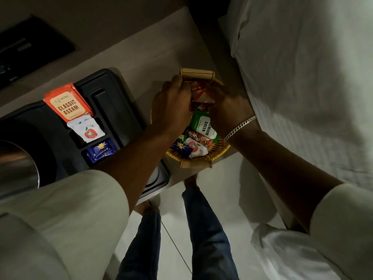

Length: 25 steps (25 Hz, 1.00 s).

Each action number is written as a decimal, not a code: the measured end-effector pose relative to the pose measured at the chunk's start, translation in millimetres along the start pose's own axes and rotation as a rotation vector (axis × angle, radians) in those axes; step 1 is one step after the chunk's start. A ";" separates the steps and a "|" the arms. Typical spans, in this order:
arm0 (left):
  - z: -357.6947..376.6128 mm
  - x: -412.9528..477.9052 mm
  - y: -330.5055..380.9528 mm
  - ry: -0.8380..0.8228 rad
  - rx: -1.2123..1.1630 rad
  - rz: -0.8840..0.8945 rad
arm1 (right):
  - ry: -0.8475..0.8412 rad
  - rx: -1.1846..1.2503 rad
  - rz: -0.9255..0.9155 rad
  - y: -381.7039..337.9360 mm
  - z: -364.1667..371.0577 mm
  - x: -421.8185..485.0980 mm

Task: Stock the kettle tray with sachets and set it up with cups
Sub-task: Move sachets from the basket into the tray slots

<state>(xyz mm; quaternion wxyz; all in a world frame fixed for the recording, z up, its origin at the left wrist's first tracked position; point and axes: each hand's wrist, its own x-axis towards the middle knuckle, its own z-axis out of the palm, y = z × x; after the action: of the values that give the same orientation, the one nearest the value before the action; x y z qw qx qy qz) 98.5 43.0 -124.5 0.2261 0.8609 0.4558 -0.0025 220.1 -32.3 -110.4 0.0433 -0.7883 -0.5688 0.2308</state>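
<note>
Kettle (14, 164) cut off at left edge; fingers (182, 87) hide basket's red sachets (198, 93).

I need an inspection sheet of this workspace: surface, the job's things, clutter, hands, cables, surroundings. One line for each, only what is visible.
Surface: pale counter, dimly lit.
Job's things: black kettle tray holds orange Classic Assam sachets, a white sachet with red apple logo and a blue sachet, each in its own compartment; the long compartment is bare. Wicker basket holds mixed sachets, including a green Premium Green one. No cups seen.
Clutter: nothing seen.
Hands: left hand and right hand both in the basket among red sachets; grip unclear.
Cables: nothing seen.
Surroundings: shiny metal vessel at left, white bedding at right, tiled floor below.
</note>
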 end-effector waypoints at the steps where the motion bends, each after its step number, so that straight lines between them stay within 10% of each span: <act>1: 1.1 0.3 -0.8 -0.009 0.022 0.013 | -0.068 -0.036 -0.031 0.9 1.7 1.0; 6: -11.9 -2.0 3.0 0.047 -0.195 -0.122 | -0.081 0.080 0.021 8.1 -3.9 -13.5; 15: -50.6 -71.3 -39.4 0.174 -1.279 -1.136 | 0.070 0.604 0.385 -55.3 -15.5 -35.1; 20: -49.4 -62.5 -97.7 0.251 -1.153 -1.168 | -0.097 0.814 0.352 -128.9 8.7 -10.8; 25: -54.3 -73.2 -118.3 0.359 -0.762 -0.997 | -0.195 0.500 0.302 -176.9 40.8 16.1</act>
<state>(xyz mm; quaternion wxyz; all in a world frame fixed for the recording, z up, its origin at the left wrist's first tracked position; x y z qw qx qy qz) -48.3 63.9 -106.2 0.4076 0.3926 0.8001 0.1987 52.1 36.4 -93.2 0.1464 -0.8029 -0.3723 0.4420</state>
